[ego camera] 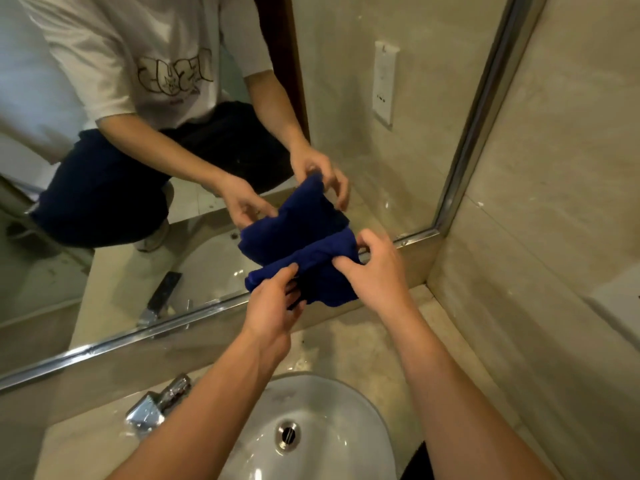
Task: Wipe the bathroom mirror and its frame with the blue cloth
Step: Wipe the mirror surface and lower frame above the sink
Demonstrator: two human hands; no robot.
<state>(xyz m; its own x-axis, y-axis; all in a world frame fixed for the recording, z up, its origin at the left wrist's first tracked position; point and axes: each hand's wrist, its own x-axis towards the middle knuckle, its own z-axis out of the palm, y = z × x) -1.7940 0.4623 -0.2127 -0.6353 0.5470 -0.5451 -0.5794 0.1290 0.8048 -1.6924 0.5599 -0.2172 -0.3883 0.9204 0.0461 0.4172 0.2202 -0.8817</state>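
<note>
Both my left hand [273, 306] and right hand [377, 271] grip the blue cloth [322, 268], bunching it against the mirror's [398, 116] bottom frame [104, 344]; most wiping looks undone.

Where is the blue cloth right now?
The blue cloth is near the middle of the head view, held between the left hand and right hand, up against the mirror's bottom frame above the sink.

I'm looking at a bathroom: a white oval ceramic basin [322, 441] sunk in a beige marble worktop [349, 344], a chrome tap [156, 405], and a metal-framed wall mirror [381, 133] against beige tiles.
</note>
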